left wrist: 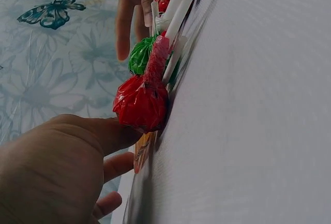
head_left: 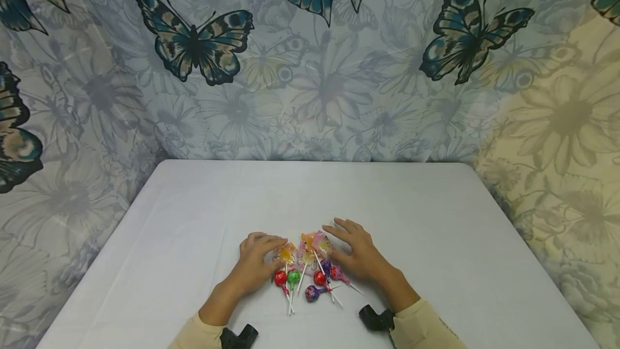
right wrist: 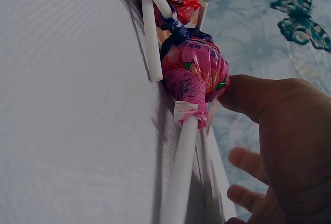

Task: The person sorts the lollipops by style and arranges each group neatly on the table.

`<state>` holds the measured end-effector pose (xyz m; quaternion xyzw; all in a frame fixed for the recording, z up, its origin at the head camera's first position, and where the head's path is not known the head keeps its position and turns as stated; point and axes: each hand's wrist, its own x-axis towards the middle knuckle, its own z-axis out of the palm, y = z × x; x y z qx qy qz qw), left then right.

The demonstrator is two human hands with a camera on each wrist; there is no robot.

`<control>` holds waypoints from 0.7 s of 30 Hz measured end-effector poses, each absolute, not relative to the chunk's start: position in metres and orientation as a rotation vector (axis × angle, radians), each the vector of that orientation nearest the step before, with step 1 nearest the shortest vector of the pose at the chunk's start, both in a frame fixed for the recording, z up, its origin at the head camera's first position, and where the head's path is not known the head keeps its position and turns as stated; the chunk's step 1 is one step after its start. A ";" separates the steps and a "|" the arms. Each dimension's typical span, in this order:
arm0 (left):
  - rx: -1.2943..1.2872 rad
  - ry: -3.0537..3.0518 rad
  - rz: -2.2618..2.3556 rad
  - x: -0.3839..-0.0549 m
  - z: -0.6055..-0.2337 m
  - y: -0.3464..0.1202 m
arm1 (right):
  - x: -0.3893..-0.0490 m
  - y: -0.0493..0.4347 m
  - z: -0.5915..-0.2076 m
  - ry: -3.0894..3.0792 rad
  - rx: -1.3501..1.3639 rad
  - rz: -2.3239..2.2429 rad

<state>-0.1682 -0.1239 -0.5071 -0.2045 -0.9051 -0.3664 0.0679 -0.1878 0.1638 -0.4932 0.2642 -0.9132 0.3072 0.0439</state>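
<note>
Several wrapped lollipops lie bunched on the white table, sticks pointing mostly to the front. My left hand (head_left: 255, 260) is at the left side of the bunch, fingers loosely bent, beside a yellow clear-wrapped lollipop (head_left: 287, 255). In the left wrist view its thumb is right at a red lollipop (left wrist: 140, 105), with a green one (left wrist: 139, 57) behind. On the other side my right hand (head_left: 359, 252) has its fingers spread, its thumb close to a pink lollipop (right wrist: 199, 68). A purple lollipop (head_left: 312, 293) lies at the front, near another red one (head_left: 319, 278).
The white table (head_left: 411, 203) reaches back to a wall covering (head_left: 334, 90) printed with flowers and butterflies. Black wrist mounts (head_left: 377, 318) sit at both beige sleeves, close above the table's near part.
</note>
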 end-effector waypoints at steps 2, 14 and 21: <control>-0.618 -2.721 -1.096 -0.168 -0.507 -0.124 | -0.188 0.163 -0.493 -2.800 0.801 0.939; -0.521 -2.793 -0.947 -0.166 -0.502 -0.124 | -0.186 0.162 -0.492 -2.836 0.767 0.958; -0.501 -2.788 -0.996 -0.166 -0.503 -0.122 | -0.187 0.163 -0.494 -2.820 0.793 0.935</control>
